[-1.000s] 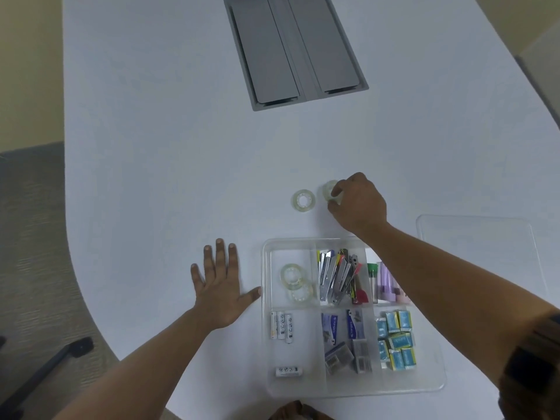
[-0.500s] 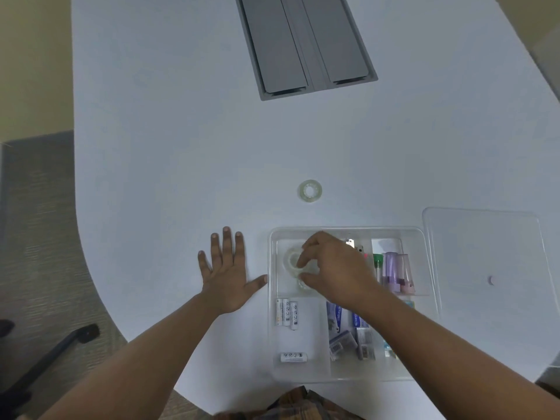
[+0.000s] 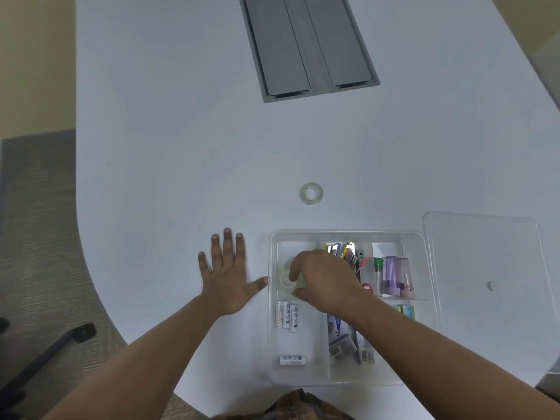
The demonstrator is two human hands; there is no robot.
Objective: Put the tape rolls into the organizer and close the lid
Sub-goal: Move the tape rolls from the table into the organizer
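The clear plastic organizer (image 3: 348, 233) sits open on the white table near me. My right hand (image 3: 325, 280) reaches into its far-left compartment, with fingers and thumb curled around a clear tape roll (image 3: 285, 279) that lies among other rolls there; my hand hides part of them. One more clear tape roll (image 3: 311, 193) lies flat on the table just beyond the organizer. The transparent lid (image 3: 485, 268) rests flat on the table to the organizer's right. My left hand (image 3: 225, 275) is spread flat on the table, its thumb touching the organizer's left wall.
Other compartments hold batteries (image 3: 286, 318), clips and small office items (image 3: 348, 256) and purple tubes (image 3: 397, 277). A grey cable hatch (image 3: 306, 47) is set into the table farther away. The table's curved edge runs down the left, with a chair base (image 3: 60, 338) on the floor.
My right hand carried a tape roll from the table into the organizer's far-left compartment and has settled lower there. One roll stays on the table. My left hand has not moved.
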